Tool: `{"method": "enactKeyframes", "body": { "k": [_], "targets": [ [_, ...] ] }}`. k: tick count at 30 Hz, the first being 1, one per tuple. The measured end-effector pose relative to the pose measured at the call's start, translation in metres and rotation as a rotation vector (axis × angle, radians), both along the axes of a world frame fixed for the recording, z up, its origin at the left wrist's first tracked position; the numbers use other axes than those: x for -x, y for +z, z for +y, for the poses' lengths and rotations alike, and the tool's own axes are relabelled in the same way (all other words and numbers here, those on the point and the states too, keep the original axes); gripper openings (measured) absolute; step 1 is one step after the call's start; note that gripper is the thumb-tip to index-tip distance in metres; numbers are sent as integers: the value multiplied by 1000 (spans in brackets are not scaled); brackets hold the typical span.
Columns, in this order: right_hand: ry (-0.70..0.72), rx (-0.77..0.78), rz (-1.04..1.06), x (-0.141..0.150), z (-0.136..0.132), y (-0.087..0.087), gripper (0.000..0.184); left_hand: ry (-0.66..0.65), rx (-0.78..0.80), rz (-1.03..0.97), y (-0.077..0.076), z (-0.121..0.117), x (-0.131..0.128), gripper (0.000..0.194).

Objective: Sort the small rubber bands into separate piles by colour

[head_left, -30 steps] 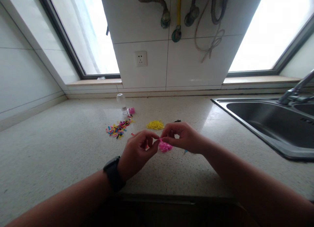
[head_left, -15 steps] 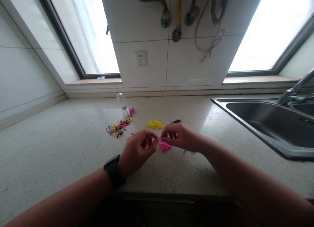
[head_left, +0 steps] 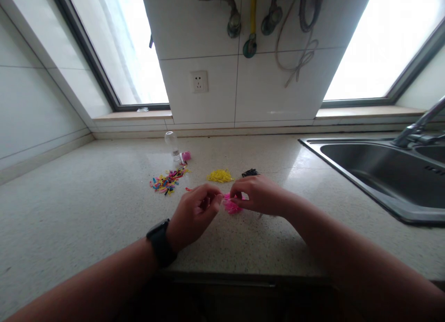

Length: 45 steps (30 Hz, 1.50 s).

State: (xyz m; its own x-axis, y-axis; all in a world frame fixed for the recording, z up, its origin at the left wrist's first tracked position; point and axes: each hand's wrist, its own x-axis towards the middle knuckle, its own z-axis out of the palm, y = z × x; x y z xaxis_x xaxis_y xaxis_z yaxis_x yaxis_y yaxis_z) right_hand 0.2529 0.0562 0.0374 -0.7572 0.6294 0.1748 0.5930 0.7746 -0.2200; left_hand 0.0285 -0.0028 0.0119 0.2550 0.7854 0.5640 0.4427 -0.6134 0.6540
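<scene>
My left hand (head_left: pixel 198 213), with a dark watch on its wrist, is closed in a pinch beside a pile of pink rubber bands (head_left: pixel 232 208). What lies between its fingertips is too small to make out. Over the same pile, my right hand (head_left: pixel 257 194) has thumb and forefinger curled together. Its fingertips hide part of the pink bands, and I cannot see what they grip. Behind the hands lie a pile of yellow rubber bands (head_left: pixel 219 175) and a small black pile (head_left: pixel 250 173).
A mixed pile of coloured bands (head_left: pixel 168 181) lies on the speckled counter (head_left: pixel 104 211) to the left. Behind it are a clear plastic bottle (head_left: pixel 172 146) and a pink cap (head_left: pixel 187 155). A steel sink (head_left: pixel 361 173) with a tap (head_left: pixel 413 131) is at the right.
My hands' fingertips, nearly together earlier over the pink pile, have drawn slightly apart. More of the black pile shows behind my right hand.
</scene>
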Motion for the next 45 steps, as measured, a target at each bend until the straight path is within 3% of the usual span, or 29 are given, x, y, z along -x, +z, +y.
{"method": "enactKeyframes", "body": {
  "k": [14, 21, 27, 36, 45],
  "targets": [
    [-12, -28, -6, -2, 0, 1, 13, 72, 14, 72, 7, 20, 19, 22],
    [7, -13, 15, -3, 1, 1, 12, 173, -111, 266, 6, 57, 62, 24],
    [-6, -21, 13, -4, 2, 1, 14, 293, -38, 334, -6, 79, 98, 34],
    [-238, -130, 80, -44, 35, 2, 20, 249, -10, 473, -17, 82, 107, 33],
    [-411, -12, 215, -71, 66, -25, 26, 257, -12, 508, -21, 83, 106, 29]
  ]
}}
